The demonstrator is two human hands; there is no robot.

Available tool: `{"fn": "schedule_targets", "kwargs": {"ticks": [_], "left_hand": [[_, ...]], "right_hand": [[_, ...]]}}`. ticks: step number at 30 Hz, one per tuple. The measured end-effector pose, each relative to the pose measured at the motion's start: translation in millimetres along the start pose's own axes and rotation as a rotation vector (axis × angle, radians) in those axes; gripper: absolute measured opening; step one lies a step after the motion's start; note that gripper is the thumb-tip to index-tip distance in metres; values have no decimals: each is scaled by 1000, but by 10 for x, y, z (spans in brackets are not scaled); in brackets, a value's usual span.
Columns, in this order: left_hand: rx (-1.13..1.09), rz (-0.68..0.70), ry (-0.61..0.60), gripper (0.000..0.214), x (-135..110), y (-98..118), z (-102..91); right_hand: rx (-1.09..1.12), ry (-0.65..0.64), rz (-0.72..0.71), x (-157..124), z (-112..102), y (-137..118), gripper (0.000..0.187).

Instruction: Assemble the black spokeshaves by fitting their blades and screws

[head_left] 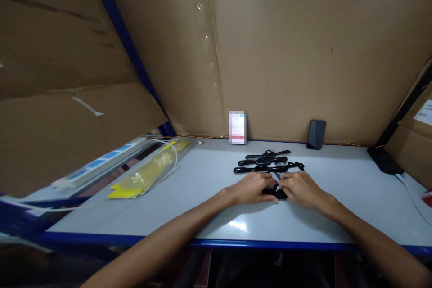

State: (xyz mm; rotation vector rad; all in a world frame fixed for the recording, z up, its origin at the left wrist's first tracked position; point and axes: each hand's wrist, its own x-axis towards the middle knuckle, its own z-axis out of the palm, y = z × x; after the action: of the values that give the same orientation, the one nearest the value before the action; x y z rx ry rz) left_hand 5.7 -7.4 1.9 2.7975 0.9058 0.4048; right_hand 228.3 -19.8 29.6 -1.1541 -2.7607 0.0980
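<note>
My left hand (254,187) is closed around a black spokeshave (279,195) low over the table, its fingers covering most of the tool. Close against it, my right hand (301,190) has its fingers pinched together on a small silver metal piece (278,175), partly hidden by the fingertips. Just beyond the hands, several more black two-handled spokeshaves lie roughly side by side, among them a near one (246,170), a middle one (248,162) and a far one (281,153). Small black wavy-edged parts (297,166) lie to the right of the near spokeshave.
A lit phone (238,128) and a dark phone (316,134) lean against the cardboard wall (276,54). At left lie a yellow plastic-wrapped packet (151,171) and a white power strip (101,164). A black flat object (384,160) with a white cable is at right.
</note>
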Motion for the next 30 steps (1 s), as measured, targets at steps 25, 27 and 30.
{"fn": "schedule_targets", "kwargs": {"ticks": [25,27,30], "left_hand": [[16,-8,-7,40,-19,-20,15],[26,-5,-2,39,-18,-16,11],[12,-5,-4,37,-18,-16,8]], "right_hand": [[-31,-58,-73,-12,-133,-18,24],[-27,-52,-70,-9,-132,-14,25],[40,-45,-132,-18,-118,-15,29]]}}
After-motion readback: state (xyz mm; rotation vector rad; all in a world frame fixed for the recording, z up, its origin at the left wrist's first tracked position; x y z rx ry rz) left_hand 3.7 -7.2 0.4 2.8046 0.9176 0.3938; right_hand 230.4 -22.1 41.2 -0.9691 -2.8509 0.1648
